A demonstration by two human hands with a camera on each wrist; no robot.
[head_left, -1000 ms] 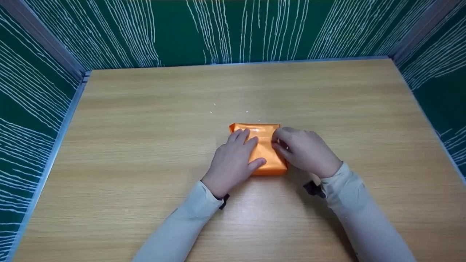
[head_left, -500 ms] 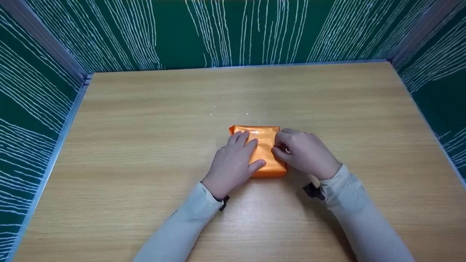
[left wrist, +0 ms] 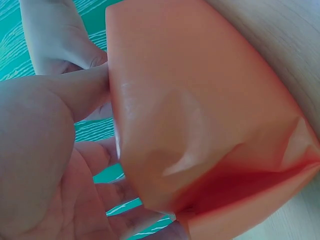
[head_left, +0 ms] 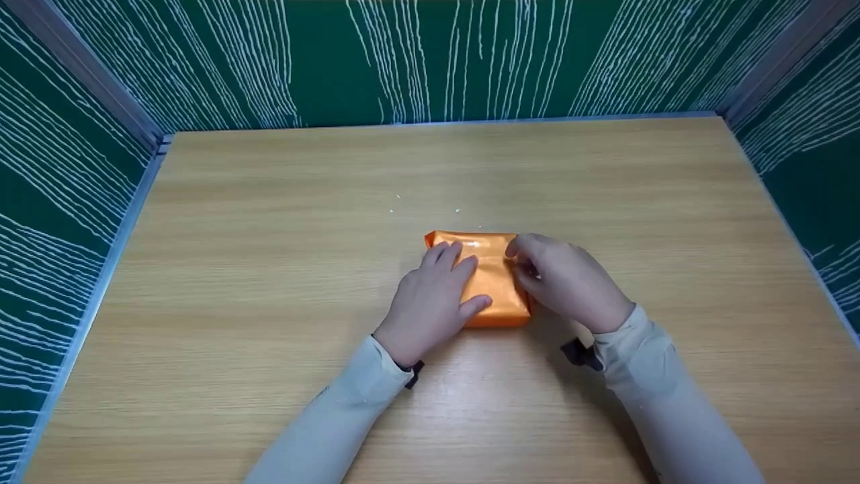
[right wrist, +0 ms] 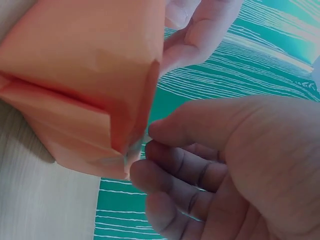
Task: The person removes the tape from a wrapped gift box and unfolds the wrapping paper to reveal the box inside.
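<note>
An orange wrapped package (head_left: 494, 289) lies flat on the table, its paper glossy and folded at the ends. My left hand (head_left: 430, 299) rests on its left part with straight, spread fingers; the thumb lies along the near top. At the right edge is my right hand (head_left: 568, 279), fingers curled. In the right wrist view, its thumb and index finger pinch the end of what looks like a strip of clear tape (right wrist: 132, 147) by the folded end flap (right wrist: 65, 117). The left wrist view shows the other end of the package, its folds gaping open (left wrist: 240, 195).
A wood-grain table (head_left: 269, 269) spreads around the package. Several tiny white scraps (head_left: 457, 210) lie just beyond it. Green walls (head_left: 336, 67) with white streaks enclose the back and both sides.
The package and my left hand stay in place. My right hand's fingers shift slightly at the right edge; the index finger has lifted and straightened a little.
</note>
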